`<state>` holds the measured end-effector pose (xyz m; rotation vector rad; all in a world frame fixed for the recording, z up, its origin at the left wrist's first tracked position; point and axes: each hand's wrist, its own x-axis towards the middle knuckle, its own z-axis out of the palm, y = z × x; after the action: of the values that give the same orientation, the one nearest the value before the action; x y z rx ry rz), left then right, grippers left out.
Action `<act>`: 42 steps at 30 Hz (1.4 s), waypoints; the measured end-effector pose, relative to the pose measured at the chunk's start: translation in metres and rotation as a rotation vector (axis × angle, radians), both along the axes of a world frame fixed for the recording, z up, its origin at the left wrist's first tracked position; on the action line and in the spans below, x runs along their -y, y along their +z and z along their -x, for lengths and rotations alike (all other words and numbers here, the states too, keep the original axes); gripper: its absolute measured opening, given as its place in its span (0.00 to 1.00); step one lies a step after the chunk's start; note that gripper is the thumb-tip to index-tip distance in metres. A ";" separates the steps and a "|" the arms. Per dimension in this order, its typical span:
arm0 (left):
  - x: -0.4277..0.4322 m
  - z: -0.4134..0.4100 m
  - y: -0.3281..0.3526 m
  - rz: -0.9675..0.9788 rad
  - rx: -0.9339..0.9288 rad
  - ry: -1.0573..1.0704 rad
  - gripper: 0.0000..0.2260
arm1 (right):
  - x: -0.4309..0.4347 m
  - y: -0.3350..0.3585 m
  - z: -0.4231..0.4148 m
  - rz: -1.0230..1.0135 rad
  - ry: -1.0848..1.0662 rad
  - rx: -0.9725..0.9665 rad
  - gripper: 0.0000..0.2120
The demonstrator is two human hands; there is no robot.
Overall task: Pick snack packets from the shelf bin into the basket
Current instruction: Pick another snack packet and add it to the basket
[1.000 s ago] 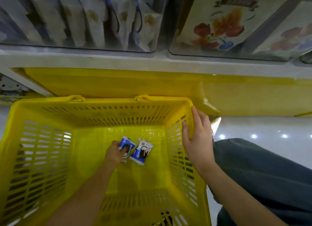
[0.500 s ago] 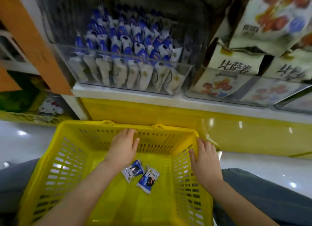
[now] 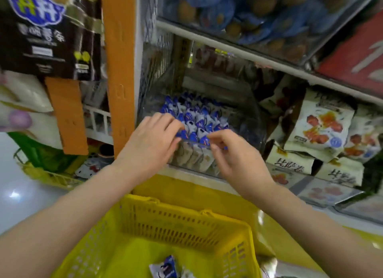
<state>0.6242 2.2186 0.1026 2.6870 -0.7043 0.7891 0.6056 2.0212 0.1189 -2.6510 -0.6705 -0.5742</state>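
A clear shelf bin holds several small blue-and-white snack packets standing upright in rows. My left hand reaches over the bin's front left, its fingertips on the packets' tops. My right hand is at the bin's front edge, thumb and forefinger pinched on the top of a front-row packet. Below, the yellow basket sits under my arms, with two packets lying on its floor at the bottom edge of view.
An orange shelf post stands left of the bin. White bags with red fruit pictures fill the bin to the right. A shelf above carries blue biscuit packs. Dark bags hang at the upper left.
Both hands have left the basket and risen to the shelf bin. The view has tilted up from the basket to the shelves.
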 end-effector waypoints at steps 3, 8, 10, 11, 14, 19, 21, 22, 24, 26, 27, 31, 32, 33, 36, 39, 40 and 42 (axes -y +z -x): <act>-0.011 -0.013 -0.002 0.010 -0.063 0.016 0.11 | -0.026 0.012 -0.049 -0.085 -0.036 0.000 0.10; -0.022 -0.022 -0.017 -0.048 -0.045 -0.072 0.13 | -0.049 0.008 -0.141 -0.072 -0.149 -0.167 0.14; -0.025 -0.026 -0.020 -0.036 -0.017 -0.097 0.15 | -0.051 0.003 -0.170 -0.028 -0.188 -0.245 0.15; -0.026 -0.028 -0.021 -0.025 -0.004 -0.113 0.16 | -0.052 0.000 -0.182 -0.006 -0.208 -0.292 0.15; -0.028 -0.034 -0.024 -0.008 0.046 -0.150 0.15 | -0.055 -0.007 -0.213 0.069 -0.226 -0.402 0.16; -0.029 -0.037 -0.029 0.014 0.073 -0.162 0.12 | -0.060 -0.017 -0.249 0.081 -0.253 -0.450 0.15; -0.029 -0.038 -0.030 0.023 0.068 -0.163 0.13 | -0.059 -0.017 -0.258 0.065 -0.276 -0.474 0.13; -0.029 -0.038 -0.031 0.020 0.068 -0.162 0.13 | -0.059 -0.016 -0.261 0.063 -0.281 -0.478 0.12; -0.029 -0.038 -0.031 0.008 0.064 -0.161 0.13 | -0.058 -0.014 -0.266 0.069 -0.278 -0.488 0.15; -0.029 -0.039 -0.030 0.005 0.060 -0.167 0.13 | -0.060 -0.012 -0.268 0.103 -0.289 -0.498 0.17; -0.029 -0.039 -0.030 0.005 0.059 -0.172 0.13 | -0.061 -0.013 -0.270 0.117 -0.301 -0.497 0.18; -0.029 -0.038 -0.031 0.011 0.063 -0.180 0.12 | -0.066 -0.017 -0.274 0.079 -0.339 -0.473 0.15; -0.029 -0.038 -0.031 0.016 0.060 -0.178 0.12 | -0.066 -0.017 -0.274 0.056 -0.336 -0.462 0.14; -0.029 -0.038 -0.030 0.020 0.055 -0.175 0.12 | -0.067 -0.018 -0.273 0.024 -0.333 -0.443 0.11; -0.029 -0.036 -0.028 0.020 0.035 -0.174 0.12 | -0.066 -0.013 -0.264 -0.062 -0.344 -0.384 0.09; -0.028 -0.032 -0.024 0.001 -0.012 -0.161 0.14 | -0.064 -0.003 -0.249 -0.115 -0.356 -0.338 0.10; -0.028 -0.030 -0.022 -0.009 -0.024 -0.147 0.14 | -0.064 0.003 -0.243 -0.161 -0.369 -0.310 0.10; -0.027 -0.026 -0.019 -0.044 -0.055 -0.117 0.14 | -0.062 0.014 -0.226 -0.255 -0.380 -0.198 0.12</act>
<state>0.6502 2.2456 0.0839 2.6664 -0.8656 0.6755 0.8320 2.0833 0.1333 -2.5544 -0.0290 -0.4503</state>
